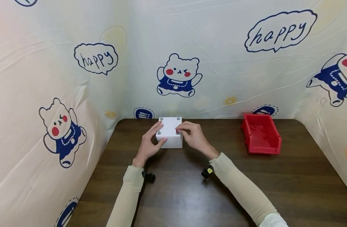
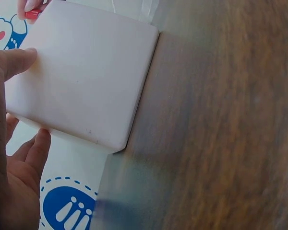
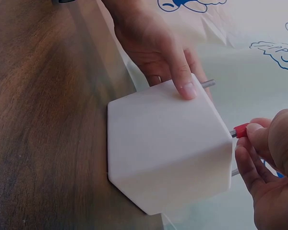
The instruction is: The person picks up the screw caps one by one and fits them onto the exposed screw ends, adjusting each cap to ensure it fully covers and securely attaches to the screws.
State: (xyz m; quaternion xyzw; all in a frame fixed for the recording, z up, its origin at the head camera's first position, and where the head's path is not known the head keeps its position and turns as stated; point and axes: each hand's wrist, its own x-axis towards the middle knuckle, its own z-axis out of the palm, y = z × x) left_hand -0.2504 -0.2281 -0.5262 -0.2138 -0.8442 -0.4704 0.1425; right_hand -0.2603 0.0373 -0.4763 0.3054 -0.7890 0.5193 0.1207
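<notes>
A white box (image 1: 173,142) stands on the table near its back edge, with upright metal posts at its top corners. My left hand (image 1: 148,145) holds the box at its left side, thumb on the front face and fingers along the side and top edge. Between thumb and fingertips, my right hand (image 1: 194,136) pinches a small red cap (image 3: 241,130) at the front right post. In the right wrist view, the cap sits at the tip of that post, part of whose metal shows below it. A bare post (image 3: 208,83) rises beside the left thumb.
A red open-fronted bin (image 1: 262,149) with a few small red pieces inside stands to the right on the dark wooden table (image 1: 173,195). A printed cloth (image 1: 218,72) hangs behind the table and along both sides.
</notes>
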